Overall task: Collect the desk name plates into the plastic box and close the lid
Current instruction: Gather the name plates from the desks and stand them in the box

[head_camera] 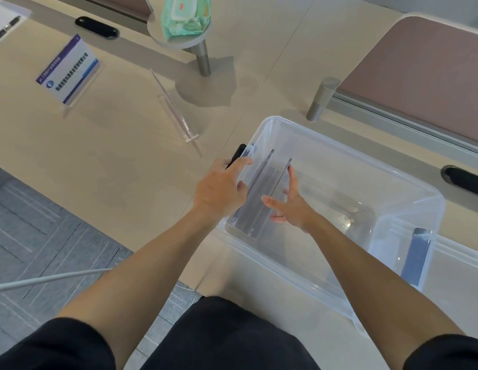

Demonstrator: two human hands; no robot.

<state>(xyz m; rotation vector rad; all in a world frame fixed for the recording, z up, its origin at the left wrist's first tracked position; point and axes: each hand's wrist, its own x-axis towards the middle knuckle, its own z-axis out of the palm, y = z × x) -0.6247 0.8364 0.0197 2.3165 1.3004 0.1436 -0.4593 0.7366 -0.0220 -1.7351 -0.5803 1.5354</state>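
Fingers spread, no clamp: left hand (219,190) & right hand (294,209) flank 2 name plates (259,188) upright in plastic box (352,156).

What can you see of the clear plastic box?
The plastic box is a clear rectangular tub with a thick rim, open, no lid on it. It sits on the beige desk. A dark latch shows at its left end, a bluish latch at its right. Two name plates stand on edge inside its left end. The left hand rests over that rim; the right hand reaches inside, fingers spread.
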